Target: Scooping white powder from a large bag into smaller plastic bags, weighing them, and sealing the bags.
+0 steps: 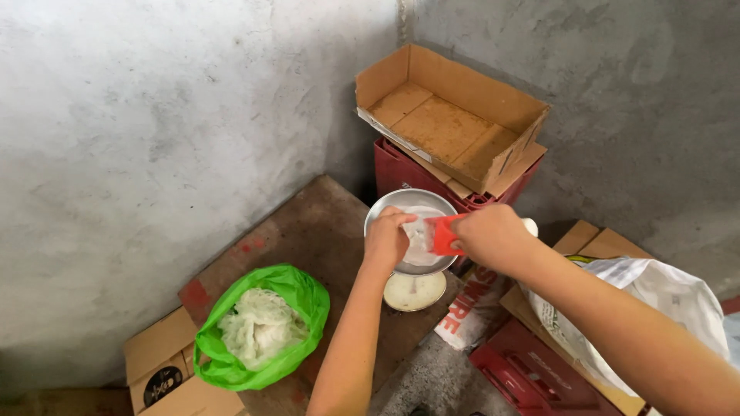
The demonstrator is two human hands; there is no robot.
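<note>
Scooping over the scale bowl

Our right hand [487,235] closes its grip on a red scoop [442,235], tipped over the steel bowl [385,206] on the scale [415,291]; the left hand [385,239] curls over the bowl's near rim, steadying it. The scoop looks light, stiff plastic, best held by its handle. The thin bowl may slide, so we hold its rim. A green bag [289,286] sits nearby.

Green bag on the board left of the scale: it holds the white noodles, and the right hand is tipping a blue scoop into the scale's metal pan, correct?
Not quite. In the head view the scoop in the right hand is red, not blue. The rest holds: green bag with white noodles, left of the metal pan.
</note>
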